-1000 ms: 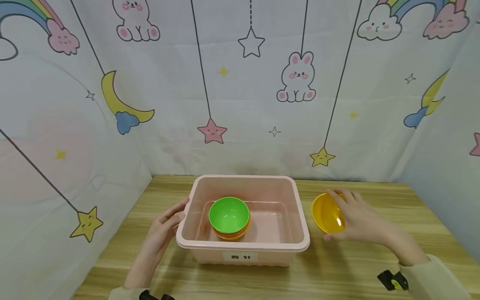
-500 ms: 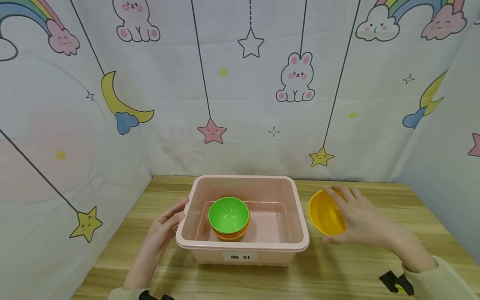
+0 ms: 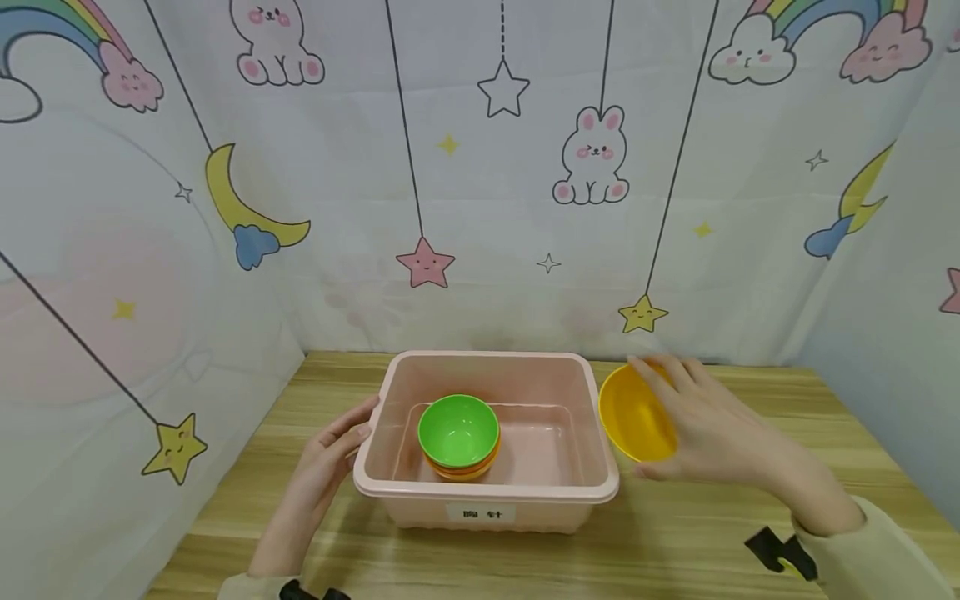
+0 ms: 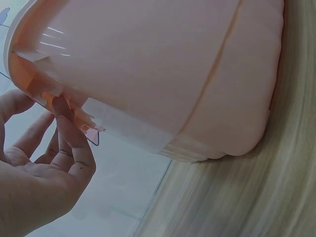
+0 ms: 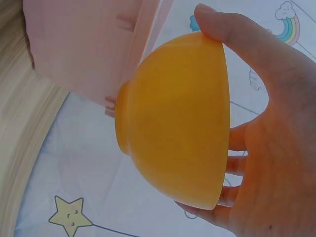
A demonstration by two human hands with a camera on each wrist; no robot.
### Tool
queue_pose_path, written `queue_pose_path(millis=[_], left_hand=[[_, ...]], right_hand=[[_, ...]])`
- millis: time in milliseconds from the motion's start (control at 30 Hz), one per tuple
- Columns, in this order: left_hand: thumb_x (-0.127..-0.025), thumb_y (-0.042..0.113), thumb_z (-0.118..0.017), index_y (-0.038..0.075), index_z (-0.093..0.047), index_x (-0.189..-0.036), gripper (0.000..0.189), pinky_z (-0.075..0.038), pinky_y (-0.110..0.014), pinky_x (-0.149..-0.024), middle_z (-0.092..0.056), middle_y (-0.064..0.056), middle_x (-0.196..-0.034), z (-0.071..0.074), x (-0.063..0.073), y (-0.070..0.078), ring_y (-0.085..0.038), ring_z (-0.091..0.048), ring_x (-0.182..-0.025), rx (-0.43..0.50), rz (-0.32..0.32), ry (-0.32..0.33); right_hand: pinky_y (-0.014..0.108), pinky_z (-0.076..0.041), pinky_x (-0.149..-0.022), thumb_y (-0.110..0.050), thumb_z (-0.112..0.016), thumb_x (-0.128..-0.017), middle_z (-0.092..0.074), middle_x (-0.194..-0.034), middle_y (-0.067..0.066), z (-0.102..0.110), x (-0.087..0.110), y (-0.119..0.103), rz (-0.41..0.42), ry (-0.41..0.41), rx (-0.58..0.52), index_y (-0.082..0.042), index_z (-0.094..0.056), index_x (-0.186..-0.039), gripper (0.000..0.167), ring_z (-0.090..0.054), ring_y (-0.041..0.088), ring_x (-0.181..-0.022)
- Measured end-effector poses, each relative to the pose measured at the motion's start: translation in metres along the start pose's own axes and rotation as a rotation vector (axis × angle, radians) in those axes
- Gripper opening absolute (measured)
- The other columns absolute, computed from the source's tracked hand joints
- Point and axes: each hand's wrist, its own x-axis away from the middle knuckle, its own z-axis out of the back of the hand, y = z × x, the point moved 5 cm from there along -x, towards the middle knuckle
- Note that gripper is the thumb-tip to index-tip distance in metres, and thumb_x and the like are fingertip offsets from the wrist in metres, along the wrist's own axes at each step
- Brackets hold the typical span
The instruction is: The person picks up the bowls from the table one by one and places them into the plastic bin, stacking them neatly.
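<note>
My right hand point(image 3: 712, 429) grips a yellow bowl point(image 3: 633, 414) by its rim, at the right side of a pink plastic bin point(image 3: 487, 490). The bowl is tilted, its inside facing left in the head view; the right wrist view shows the thumb on one side of the rim and the fingers point(image 5: 237, 165) on the other. My left hand point(image 3: 318, 462) holds the bin's left rim, its fingers point(image 4: 74, 138) curled under the edge. Inside the bin, on the left, a green bowl point(image 3: 459, 429) sits nested on top of orange and yellow bowls point(image 3: 467, 473).
The bin stands on a wood-grain table point(image 3: 450, 567) and has a white label point(image 3: 481, 513) with dark characters on its front. A white curtain point(image 3: 487, 208) with cartoon prints hangs behind and on both sides.
My right hand has raised the yellow bowl and moved it left, close to the bin's right rim. The left hand and the bin have stayed in place.
</note>
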Motion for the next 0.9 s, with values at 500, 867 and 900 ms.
queue_pose_path(millis=[500,867,900], left_hand=[[-0.095,0.013,-0.057,0.025,-0.063,-0.128,0.035,-0.050,-0.020,-0.090,-0.058,0.021,-0.131,0.001,-0.001,0.000,0.005,-0.056,-0.112,0.037,-0.008,0.005],[-0.095,0.015,-0.058,0.014,-0.055,-0.137,0.042,-0.050,-0.020,-0.090,-0.055,0.023,-0.132,0.001,-0.001,-0.001,0.005,-0.054,-0.114,-0.003,0.003,0.013],[-0.095,0.015,-0.058,0.014,-0.055,-0.137,0.042,-0.050,-0.020,-0.090,-0.055,0.024,-0.133,0.001,-0.001,-0.001,0.005,-0.054,-0.114,-0.003,0.002,0.013]], right_hand=[[0.049,-0.047,-0.090,-0.061,-0.081,-0.058,-0.041,-0.137,0.014,0.006,-0.025,-0.014,0.034,0.015,-0.021,-0.005,-0.034,-0.145,0.114,-0.045,0.033,-0.114],[0.049,-0.044,-0.097,-0.061,-0.078,-0.065,-0.035,-0.144,0.008,0.004,-0.051,-0.026,0.029,-0.075,-0.133,-0.010,-0.028,-0.150,0.111,-0.041,0.027,-0.121],[0.051,-0.043,-0.098,-0.062,-0.077,-0.066,-0.034,-0.145,0.009,0.004,-0.054,-0.027,0.028,-0.087,-0.147,-0.011,-0.027,-0.151,0.111,-0.040,0.028,-0.124]])
